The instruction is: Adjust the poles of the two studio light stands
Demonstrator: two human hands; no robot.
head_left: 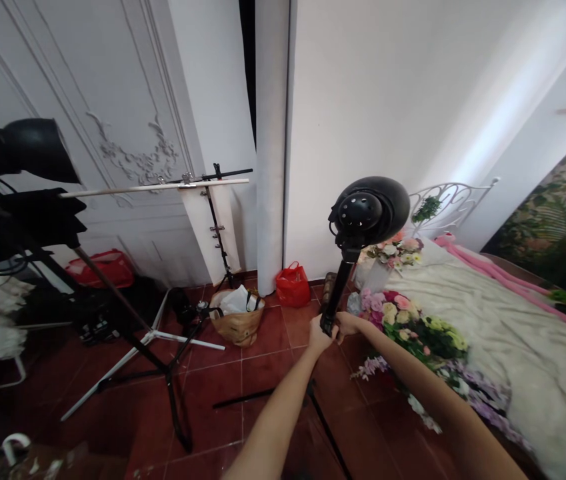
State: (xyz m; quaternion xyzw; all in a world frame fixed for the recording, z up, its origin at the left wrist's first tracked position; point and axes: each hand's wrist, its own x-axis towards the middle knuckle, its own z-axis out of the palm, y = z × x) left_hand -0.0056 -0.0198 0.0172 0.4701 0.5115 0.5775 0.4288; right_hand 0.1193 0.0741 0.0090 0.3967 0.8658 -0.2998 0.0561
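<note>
A black studio lamp (373,210) with a round dish sits on top of a black stand (339,290), whose dark legs spread over the red tiles. My left hand (321,335) is wrapped round the stand's pole at a dark clamp below the lamp. Close beside it on the right, my right hand (349,325) has its fingers closed at the same clamp; what exactly they grip there is too small to tell.
Flowers (403,317) lie along the cream-covered bed (527,333) at right. A red bag (293,285) and a woven basket (239,323) stand near the wall. Another lamp (37,150) and light stands with spread legs (167,373) occupy the left.
</note>
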